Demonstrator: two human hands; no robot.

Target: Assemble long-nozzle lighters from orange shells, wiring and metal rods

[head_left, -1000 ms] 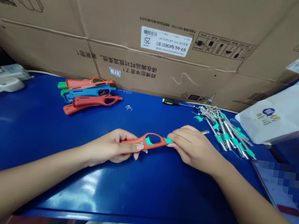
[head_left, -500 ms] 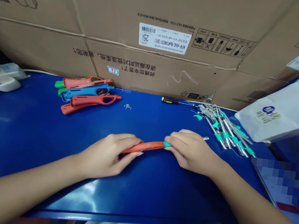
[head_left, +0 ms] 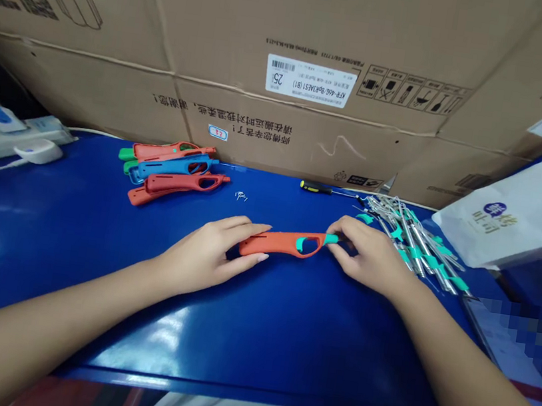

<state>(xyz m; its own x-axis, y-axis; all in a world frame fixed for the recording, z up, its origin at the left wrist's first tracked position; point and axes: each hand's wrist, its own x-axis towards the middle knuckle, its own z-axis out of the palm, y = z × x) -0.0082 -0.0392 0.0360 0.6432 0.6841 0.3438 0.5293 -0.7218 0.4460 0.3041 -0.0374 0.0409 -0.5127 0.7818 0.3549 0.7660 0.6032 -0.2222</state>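
Note:
An orange lighter-shaped handle with a teal trigger and a finger hole lies lengthwise between my hands on the blue table. My left hand grips its thick left end, thumb below and fingers over the top. My right hand pinches the teal tip at its right end, fingers closed. The metal tube beyond that tip is hidden under my right hand.
A stack of orange and blue handles lies at the back left. A heap of metal tubes with teal parts sits right of my right hand, with a small screwdriver behind. Cardboard boxes wall the back; a white bag lies at right; a power strip at left.
The handle was turned edge-on half a second ago; now its flat side with the finger hole faces up again. Both hands and the handle sit a little farther back and right.

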